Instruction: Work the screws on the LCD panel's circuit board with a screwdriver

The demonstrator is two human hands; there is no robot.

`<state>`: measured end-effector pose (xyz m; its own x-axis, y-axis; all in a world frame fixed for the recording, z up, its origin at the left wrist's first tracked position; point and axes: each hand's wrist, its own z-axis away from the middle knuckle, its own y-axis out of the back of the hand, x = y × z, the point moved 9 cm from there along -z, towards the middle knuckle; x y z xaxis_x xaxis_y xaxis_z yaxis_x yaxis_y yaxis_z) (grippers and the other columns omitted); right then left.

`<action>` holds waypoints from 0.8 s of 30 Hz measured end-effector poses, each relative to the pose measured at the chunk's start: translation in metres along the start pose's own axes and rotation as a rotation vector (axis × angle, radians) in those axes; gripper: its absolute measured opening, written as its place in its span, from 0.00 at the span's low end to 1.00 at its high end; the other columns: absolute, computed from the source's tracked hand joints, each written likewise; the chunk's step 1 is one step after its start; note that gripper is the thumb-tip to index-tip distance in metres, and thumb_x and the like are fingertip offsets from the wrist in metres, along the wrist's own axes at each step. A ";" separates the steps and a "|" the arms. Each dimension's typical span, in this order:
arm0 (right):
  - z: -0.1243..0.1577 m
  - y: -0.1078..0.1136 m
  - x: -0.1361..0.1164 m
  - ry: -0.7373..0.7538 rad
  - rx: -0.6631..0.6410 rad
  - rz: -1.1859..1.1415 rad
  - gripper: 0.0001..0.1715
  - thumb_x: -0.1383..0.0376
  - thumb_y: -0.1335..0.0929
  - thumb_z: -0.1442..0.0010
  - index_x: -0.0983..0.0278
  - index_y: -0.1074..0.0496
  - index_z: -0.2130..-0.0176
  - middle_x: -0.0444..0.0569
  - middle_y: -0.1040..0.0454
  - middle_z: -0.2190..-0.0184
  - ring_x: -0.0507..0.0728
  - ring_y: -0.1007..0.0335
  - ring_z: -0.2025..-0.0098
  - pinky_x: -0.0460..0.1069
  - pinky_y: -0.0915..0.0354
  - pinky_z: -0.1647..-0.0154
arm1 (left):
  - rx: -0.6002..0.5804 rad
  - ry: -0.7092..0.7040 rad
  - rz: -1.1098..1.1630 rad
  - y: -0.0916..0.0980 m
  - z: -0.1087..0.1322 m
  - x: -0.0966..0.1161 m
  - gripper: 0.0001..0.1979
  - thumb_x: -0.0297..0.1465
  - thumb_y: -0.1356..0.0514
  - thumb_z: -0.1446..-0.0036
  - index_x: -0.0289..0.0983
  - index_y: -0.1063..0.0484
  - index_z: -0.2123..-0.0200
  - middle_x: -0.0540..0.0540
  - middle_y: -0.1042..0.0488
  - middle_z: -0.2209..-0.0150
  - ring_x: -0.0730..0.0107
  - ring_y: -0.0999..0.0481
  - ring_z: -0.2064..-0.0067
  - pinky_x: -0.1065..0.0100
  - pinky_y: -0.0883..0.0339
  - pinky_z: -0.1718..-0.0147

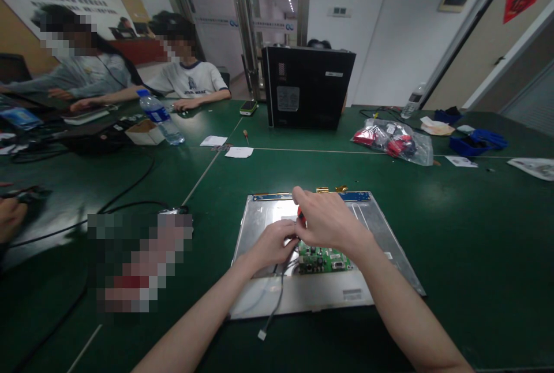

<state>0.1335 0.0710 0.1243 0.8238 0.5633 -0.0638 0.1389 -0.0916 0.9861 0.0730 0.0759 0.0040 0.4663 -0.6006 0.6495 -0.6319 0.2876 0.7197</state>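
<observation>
- R hand (326,220): fingers curled round red tool (302,215) over panel's (311,293) mid; most of tool hidden, type unclear.
- L hand (277,241): fingertips bunched just beside R hand's; can't tell if it pinches anything.
- Panel: flat on table (467,234) under both hands, metal side up. Prob. stiff, thin, fairly light, w/ smooth, slippery back; any glass underneath would be fragile. Best hold: both side edges, 1 hand each, no pressing mid.
- Board (320,261): on panel, just nearer wearer than R hand. Prob. rigid, light, comps easily knocked; take by rim.
- Blue strip (357,196): along panel's far edge, beyond both hands. Looks thin, prob. cracks if bent; fingers off.
- Gold tabs (341,188): poke out past that edge. Prob. soft, easily torn; no grip there.
- Lead (281,292): runs from near L hand toward wearer, ends in white plug (262,335) past panel's near edge. Prob. limp, light; hold by plug, not wire.
- Count at hands: 1 panel, 1 board, 1 blue strip, 1 red tool, 1 white plug, 2 gold tabs in sight. No. of leads unclear, they overlap by L hand.
- Count beyond hands: 1 black case (309,90) fwd, 1 clear bag (402,142) fwd-right, 2 bottles (160,116) (1 fwd-left, 1 fwd-right), 3 paper slips (239,152).
- Co-workers: 2 seated (190,78) fwd-left of L hand; another person's hand (12,214) far left of it.
</observation>
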 end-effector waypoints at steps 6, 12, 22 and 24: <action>-0.004 -0.006 0.009 -0.091 -0.053 0.062 0.17 0.53 0.43 0.35 0.62 0.35 0.63 0.49 0.25 0.75 0.57 0.30 0.73 0.48 0.55 0.77 | -0.036 0.007 -0.046 -0.005 0.001 -0.004 0.07 0.23 0.44 0.46 0.36 0.26 0.67 0.46 0.25 0.67 0.65 0.27 0.64 0.67 0.34 0.63; -0.002 -0.001 0.005 -0.050 -0.004 0.039 0.11 0.63 0.38 0.42 0.64 0.37 0.59 0.50 0.24 0.70 0.56 0.31 0.73 0.48 0.55 0.78 | -0.006 -0.025 -0.025 -0.003 0.001 -0.003 0.07 0.22 0.45 0.47 0.35 0.28 0.68 0.45 0.25 0.66 0.65 0.27 0.64 0.67 0.34 0.63; -0.004 -0.005 0.010 -0.096 -0.021 0.086 0.12 0.58 0.41 0.36 0.63 0.36 0.61 0.50 0.25 0.74 0.56 0.30 0.73 0.48 0.55 0.78 | -0.013 -0.021 -0.047 -0.003 0.002 -0.002 0.08 0.23 0.43 0.46 0.37 0.26 0.66 0.46 0.24 0.65 0.64 0.27 0.62 0.66 0.33 0.61; -0.003 -0.002 0.007 -0.072 -0.003 0.055 0.10 0.62 0.39 0.40 0.64 0.37 0.59 0.50 0.25 0.72 0.56 0.31 0.74 0.48 0.56 0.78 | -0.014 -0.023 -0.030 -0.003 0.001 -0.002 0.07 0.23 0.44 0.46 0.36 0.26 0.67 0.45 0.24 0.65 0.64 0.27 0.63 0.66 0.33 0.62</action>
<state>0.1376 0.0779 0.1222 0.8676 0.4968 -0.0200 0.0904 -0.1181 0.9889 0.0733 0.0750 0.0005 0.4705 -0.6256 0.6223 -0.6095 0.2795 0.7419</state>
